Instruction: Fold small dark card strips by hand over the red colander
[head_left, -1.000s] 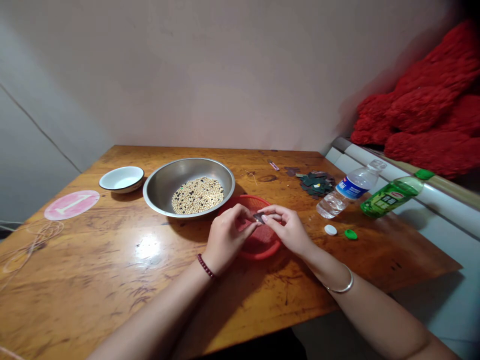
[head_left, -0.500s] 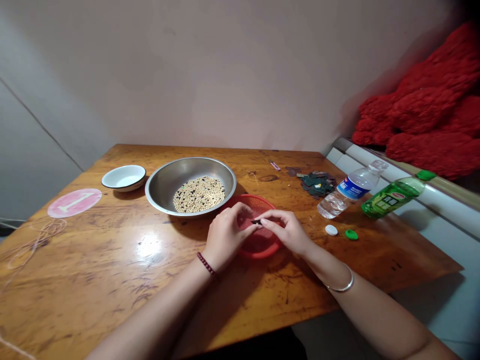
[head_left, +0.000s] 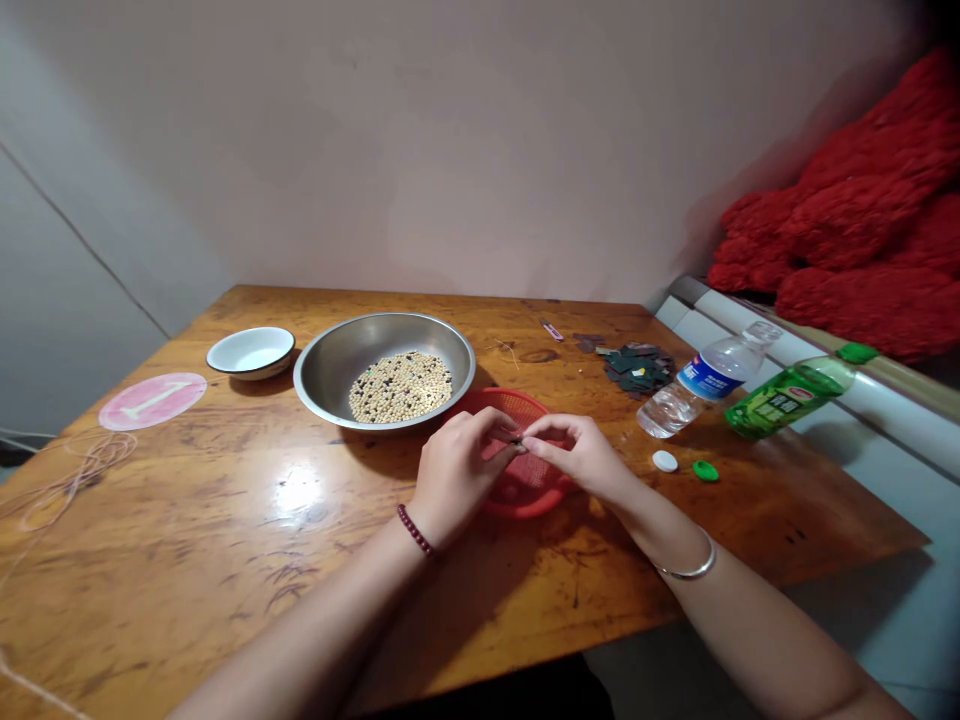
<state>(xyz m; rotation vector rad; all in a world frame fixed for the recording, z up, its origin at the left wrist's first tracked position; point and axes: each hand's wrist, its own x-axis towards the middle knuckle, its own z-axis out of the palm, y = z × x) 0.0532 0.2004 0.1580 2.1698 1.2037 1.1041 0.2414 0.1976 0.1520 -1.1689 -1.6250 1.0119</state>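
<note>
Above the red mesh basket (head_left: pixel 517 500), my left hand (head_left: pixel 461 460) and my right hand (head_left: pixel 577 450) meet fingertip to fingertip. Both are closed in a pinch on a small dark piece (head_left: pixel 519 441). Most of it is covered by the fingers, so its kind does not show. The basket's near left and right edges are partly behind my hands. Just beyond my left hand stands a wide steel basin (head_left: pixel 315 385), holding pale yellow beans (head_left: pixel 401 388) mixed with darker ones.
A white enamel bowl (head_left: pixel 251 350), pink disc (head_left: pixel 152 402) and loose string (head_left: pixel 90 465) are at left. Rightward lie dark flat pieces (head_left: pixel 637 370), a clear bottle (head_left: pixel 705 380), a green bottle (head_left: pixel 795 395), a white cap (head_left: pixel 664 461) and a green cap (head_left: pixel 706 470).
My fingertips have drawn closer around the dark piece, and less of it shows now. The whole view has shifted very slightly; the things on the table stay in place.
</note>
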